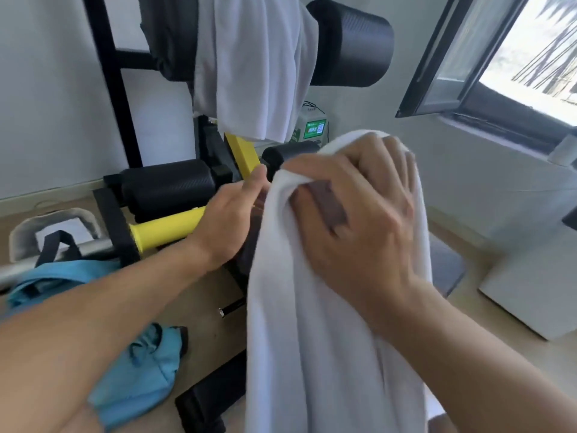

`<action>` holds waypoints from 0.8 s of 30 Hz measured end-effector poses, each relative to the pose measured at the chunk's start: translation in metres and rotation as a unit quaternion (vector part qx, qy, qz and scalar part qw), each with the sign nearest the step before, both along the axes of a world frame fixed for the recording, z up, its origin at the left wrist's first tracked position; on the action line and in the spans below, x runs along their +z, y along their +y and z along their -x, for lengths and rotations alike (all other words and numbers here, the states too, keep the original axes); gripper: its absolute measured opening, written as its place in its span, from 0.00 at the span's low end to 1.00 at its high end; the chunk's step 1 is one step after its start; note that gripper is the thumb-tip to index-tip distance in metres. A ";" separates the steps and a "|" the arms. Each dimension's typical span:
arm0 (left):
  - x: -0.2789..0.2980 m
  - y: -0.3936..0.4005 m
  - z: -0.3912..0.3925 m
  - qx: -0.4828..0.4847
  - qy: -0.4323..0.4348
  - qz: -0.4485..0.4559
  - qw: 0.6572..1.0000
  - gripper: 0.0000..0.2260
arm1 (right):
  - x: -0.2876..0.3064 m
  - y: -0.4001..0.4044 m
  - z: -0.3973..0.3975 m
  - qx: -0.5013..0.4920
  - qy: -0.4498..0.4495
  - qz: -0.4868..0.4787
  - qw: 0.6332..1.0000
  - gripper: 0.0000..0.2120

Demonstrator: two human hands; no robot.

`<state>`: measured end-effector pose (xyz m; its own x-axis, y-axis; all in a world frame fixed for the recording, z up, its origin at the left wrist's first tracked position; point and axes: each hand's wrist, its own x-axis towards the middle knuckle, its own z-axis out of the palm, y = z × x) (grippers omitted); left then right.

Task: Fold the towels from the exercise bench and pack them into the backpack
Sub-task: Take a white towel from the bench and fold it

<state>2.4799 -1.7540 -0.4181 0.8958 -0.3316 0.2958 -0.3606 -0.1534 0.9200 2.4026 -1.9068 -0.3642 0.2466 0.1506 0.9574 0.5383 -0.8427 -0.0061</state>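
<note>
Clearly mid-fold on one white towel [327, 323], held up near, right of centre, hanging long toward the floor. Right hand [359, 220] clamped over the top bunch, fingers curled shut on the cloth. Left hand [231, 217] just beside the towel's left edge, fingers nearly closed, tips hidden behind the fold; could not tell whether gripping cloth. Second towel [253, 64] draped far, over the black-and-yellow bench [168, 189]. Blue backpack [59, 276] slumped on the floor, left; opening not visible. Next, probably: find matching corners, halve the hanging length, keep edges aligned, then carry left to the bag.
</note>
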 end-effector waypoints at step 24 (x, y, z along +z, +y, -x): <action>-0.030 0.165 -0.034 0.361 0.032 -0.176 0.915 0.13 | -0.100 0.085 -0.120 0.067 0.684 -0.087 0.721 0.08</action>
<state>2.5143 -1.5887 -0.4480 0.9312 0.2878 0.2239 0.0040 -0.6221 0.7830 2.5229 -1.8218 -0.4637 0.9725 0.1676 -0.1618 0.0041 -0.7067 -0.7075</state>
